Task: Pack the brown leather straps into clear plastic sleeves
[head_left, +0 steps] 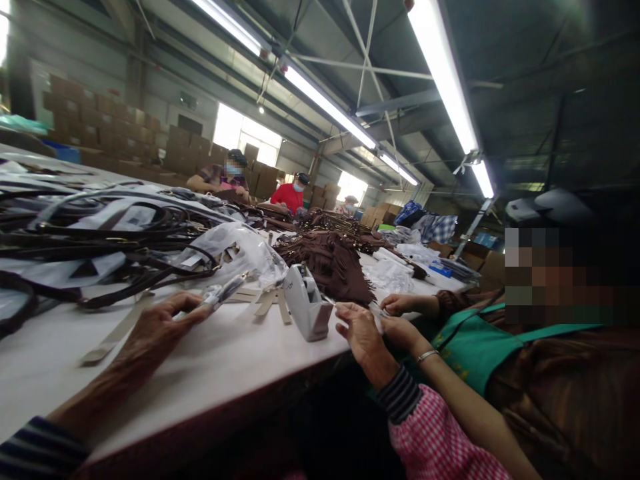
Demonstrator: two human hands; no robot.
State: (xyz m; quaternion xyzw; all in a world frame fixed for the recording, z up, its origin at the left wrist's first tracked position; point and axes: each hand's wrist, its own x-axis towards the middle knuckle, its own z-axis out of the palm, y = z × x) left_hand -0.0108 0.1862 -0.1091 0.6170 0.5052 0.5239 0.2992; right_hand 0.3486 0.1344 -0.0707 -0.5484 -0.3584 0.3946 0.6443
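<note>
My left hand [167, 327] is closed over the table, thumb and fingers pinching a narrow plastic-wrapped piece [227, 288] with a metallic-looking tip. My right hand [361, 337] is at the table edge, its fingers drawn together; whatever they pinch is too small to make out. Just left of it stands a grey tape dispenser [306, 310]. Touching or very near my right hand are a co-worker's hands [400, 320], around something whitish and mostly hidden. Between my hands, flat beige strips [265, 303] lie beside the dispenser.
Dark straps [125, 247] and clear plastic bags [245, 250] heap up on the left of the white table [210, 373]. Brown fringed pieces [333, 263] are piled behind the dispenser. A co-worker in a green apron [475, 347] sits close on the right. Others work across the table.
</note>
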